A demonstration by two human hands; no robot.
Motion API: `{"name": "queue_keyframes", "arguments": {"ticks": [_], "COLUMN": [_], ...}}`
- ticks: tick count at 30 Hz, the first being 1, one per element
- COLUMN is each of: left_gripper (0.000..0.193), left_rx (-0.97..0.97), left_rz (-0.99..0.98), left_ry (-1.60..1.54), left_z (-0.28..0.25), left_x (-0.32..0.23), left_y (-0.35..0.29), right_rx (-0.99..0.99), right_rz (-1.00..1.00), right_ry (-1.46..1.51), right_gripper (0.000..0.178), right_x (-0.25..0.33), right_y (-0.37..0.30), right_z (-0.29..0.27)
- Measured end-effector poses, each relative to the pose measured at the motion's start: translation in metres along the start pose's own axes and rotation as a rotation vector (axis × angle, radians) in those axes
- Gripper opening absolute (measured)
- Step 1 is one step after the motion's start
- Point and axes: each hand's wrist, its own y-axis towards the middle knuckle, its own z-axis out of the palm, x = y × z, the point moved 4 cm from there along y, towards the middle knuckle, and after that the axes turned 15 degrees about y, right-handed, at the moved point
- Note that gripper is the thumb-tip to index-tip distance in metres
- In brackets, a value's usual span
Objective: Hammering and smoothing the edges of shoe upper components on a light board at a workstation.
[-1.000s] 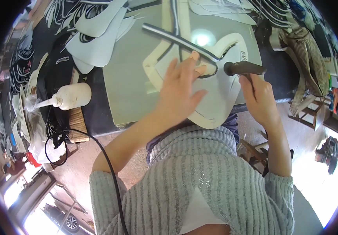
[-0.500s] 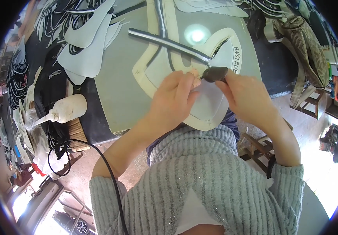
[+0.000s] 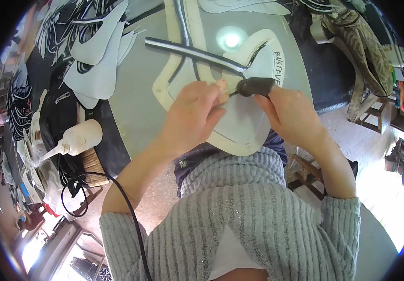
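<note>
My right hand (image 3: 293, 108) is closed round the thick dark handle of an awl-like tool (image 3: 257, 86). Its thin tip points left, close to the fingers of my left hand (image 3: 190, 114). Those left fingers are curled and pressed together low over a cream-edged template (image 3: 239, 146); what they pinch, if anything, is hidden. Tan wrapping (image 3: 222, 90) shows round a left fingertip. Inside the template lie pale grey panels (image 3: 246, 119). A black-and-silver strip (image 3: 197, 54) runs across the template's upper part and ends just beyond the tool; a second similar strip (image 3: 181, 21) passes beneath it.
The template rests on a greenish-grey board (image 3: 131, 112) on a dark table. Leftward are stacked white curved pieces (image 3: 92, 77), bundled dark strips and a white squeeze bottle (image 3: 84, 136). A patterned bag (image 3: 363, 54) lies far right. A black cable (image 3: 124, 189) hangs beside my left arm.
My left hand has shifted left, opening a wider gap from my right hand. The dark-handled tool has turned nearer level, and the whole view has shifted slightly.
</note>
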Motion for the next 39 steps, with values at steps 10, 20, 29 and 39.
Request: {"name": "queue_keyframes", "arguments": {"ticks": [10, 20, 29, 39], "left_gripper": [0.055, 0.064, 0.057, 0.065], "left_rx": [-0.113, 0.099, 0.04, 0.066], "left_rz": [0.103, -0.05, 0.019, 0.092], "left_ry": [0.094, -0.101, -0.02, 0.004], "left_z": [-0.004, -0.013, -0.01, -0.024], "left_x": [-0.002, 0.018, 0.02, 0.027], "left_y": [-0.001, 0.008, 0.002, 0.013], "right_rx": [0.012, 0.058, 0.153, 0.102], "right_rz": [-0.028, -0.008, 0.028, 0.003], "right_ry": [0.027, -0.024, -0.1, -0.019], "right_gripper": [0.03, 0.029, 0.027, 0.03], "right_x": [0.019, 0.006, 0.024, 0.016], "right_y": [0.006, -0.001, 0.004, 0.006], "right_z": [-0.002, 0.013, 0.015, 0.016]}}
